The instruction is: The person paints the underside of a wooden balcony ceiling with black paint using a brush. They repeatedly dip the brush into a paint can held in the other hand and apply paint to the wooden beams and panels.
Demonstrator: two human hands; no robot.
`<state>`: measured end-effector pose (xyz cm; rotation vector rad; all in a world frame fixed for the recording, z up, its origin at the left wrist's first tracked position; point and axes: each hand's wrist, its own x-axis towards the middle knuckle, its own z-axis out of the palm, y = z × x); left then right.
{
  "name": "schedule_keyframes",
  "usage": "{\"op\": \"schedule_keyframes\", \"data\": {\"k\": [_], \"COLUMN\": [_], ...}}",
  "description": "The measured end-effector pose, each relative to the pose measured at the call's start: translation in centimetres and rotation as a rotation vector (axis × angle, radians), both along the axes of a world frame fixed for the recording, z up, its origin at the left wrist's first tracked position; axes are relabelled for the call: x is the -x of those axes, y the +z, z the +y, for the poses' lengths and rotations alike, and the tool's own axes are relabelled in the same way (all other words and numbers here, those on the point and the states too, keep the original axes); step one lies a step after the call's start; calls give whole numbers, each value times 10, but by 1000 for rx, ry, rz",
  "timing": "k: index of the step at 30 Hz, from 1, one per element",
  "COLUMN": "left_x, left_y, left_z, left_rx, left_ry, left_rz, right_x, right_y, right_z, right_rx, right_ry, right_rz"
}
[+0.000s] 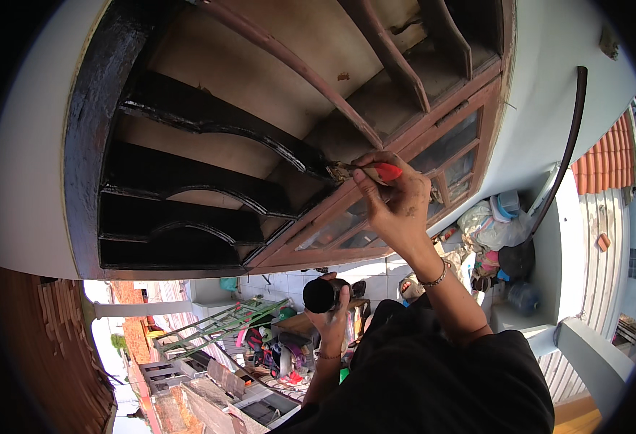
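Observation:
My right hand [399, 206] is closed round a paintbrush [386, 172] with a red handle. The bristles touch, or nearly touch, the end of a black-painted, curved shelf board [224, 119] in a wooden cabinet [452, 96]. Wet-looking black paint covers several boards on the left, while the slats and frame on the right are still dull brown. Lower down, my left hand [332, 322] grips a round can [321, 295], whose inside looks black. Fingers hide part of the brush, and the can's contents are too dark to make out.
Glass-paned doors [444, 148] sit in the cabinet's lower part. Below are a green metal ladder [224, 325], a heap of bags and household items [492, 235], and a blue water jug [524, 296]. A dark curved pipe [567, 145] runs along the right wall.

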<state>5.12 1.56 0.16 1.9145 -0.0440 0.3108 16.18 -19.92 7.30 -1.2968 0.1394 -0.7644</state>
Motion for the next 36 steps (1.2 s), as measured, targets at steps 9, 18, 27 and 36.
{"op": "schedule_keyframes", "data": {"k": [9,18,27,36], "left_x": [0,-2,-1,-1], "left_y": [3,-2,-5,0], "left_z": [-3,0,7,5], "left_rx": [12,11,-51,-58], "left_ry": [2,-19,-55,-36], "left_rz": [15,18,88,48], "right_x": [0,-1,-9,-3], "right_y": [-4,2,0,-13], "right_z": [3,-1,-9,-7], "right_rx": [-15,-70,21,3], "right_ry": [-3,15,-124,-65], "right_rz": [-22,-14,-28,82]}}
